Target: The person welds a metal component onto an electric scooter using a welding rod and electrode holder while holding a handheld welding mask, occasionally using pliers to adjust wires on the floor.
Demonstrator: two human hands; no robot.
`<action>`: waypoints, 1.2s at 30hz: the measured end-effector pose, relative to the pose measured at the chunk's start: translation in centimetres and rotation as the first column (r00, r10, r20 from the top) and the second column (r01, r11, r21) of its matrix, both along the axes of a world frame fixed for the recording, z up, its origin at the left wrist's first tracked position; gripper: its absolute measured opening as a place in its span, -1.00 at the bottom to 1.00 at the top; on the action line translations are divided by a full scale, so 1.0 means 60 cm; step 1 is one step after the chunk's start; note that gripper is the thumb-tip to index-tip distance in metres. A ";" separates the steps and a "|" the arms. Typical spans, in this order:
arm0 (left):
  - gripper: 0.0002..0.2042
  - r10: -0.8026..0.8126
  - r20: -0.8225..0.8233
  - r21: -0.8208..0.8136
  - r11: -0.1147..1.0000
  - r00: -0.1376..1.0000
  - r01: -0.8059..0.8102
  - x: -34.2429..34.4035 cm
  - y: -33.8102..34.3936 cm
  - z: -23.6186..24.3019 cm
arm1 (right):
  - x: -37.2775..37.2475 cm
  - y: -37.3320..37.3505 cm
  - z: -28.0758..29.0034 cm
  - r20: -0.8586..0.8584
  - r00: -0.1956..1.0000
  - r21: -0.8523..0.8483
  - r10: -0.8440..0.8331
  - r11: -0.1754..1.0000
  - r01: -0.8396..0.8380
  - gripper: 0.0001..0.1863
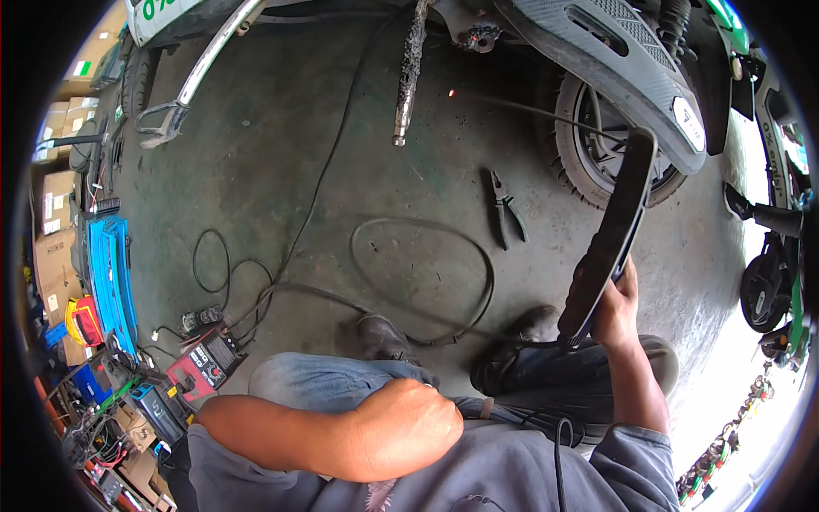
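Note:
My right hand [616, 307] grips a black welding electrode holder [607, 243], tilted up and away from my knee. From its jaw a thin welding electrode [533, 111] points left, its tip glowing orange above the floor. My left hand [409, 431] is a fist over my lap, its fingers turned out of sight. At the top, near the electrode tip, a scorched, crusted metal rod [409, 77] hangs down. Small orange glowing spots mark a blackened bracket [480, 37] on the scooter. Pliers [505, 209] with dark handles lie on the floor, left of the holder.
A red welding machine [205, 365] stands at the left, its black cable [490, 290] looping over the floor between my boots. The scooter wheel [580, 141] and grey footboard panel [610, 72] occupy the far right. Cardboard boxes [58, 200] and blue folded sheets [111, 277] line the left.

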State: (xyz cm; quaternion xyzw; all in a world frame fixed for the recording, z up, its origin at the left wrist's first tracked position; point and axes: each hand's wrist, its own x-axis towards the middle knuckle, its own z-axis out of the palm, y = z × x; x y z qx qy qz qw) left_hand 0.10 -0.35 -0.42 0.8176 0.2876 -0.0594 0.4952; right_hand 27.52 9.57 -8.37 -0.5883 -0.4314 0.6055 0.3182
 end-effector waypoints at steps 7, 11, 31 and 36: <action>-0.69 0.008 0.011 0.005 1.000 1.000 -0.008 -0.003 -0.001 0.004 | -0.074 -0.048 0.006 -0.142 0.990 0.216 0.010 0.976 0.021 -0.45; -0.68 -0.009 -0.007 0.007 1.000 1.000 0.009 -0.003 -0.002 0.008 | -0.100 -0.018 0.005 -0.002 0.997 0.342 0.083 0.936 -0.077 -0.46; -0.70 -0.009 0.022 0.069 0.998 1.000 0.007 -0.004 -0.011 0.011 | -0.089 -0.086 -0.024 -0.121 0.992 0.069 0.023 0.997 -0.015 -0.61; -0.72 0.004 0.008 0.067 0.998 1.000 -0.005 -0.006 -0.016 0.013 | -0.029 -0.114 0.003 -0.590 0.733 -0.547 -0.338 0.835 -0.055 -0.66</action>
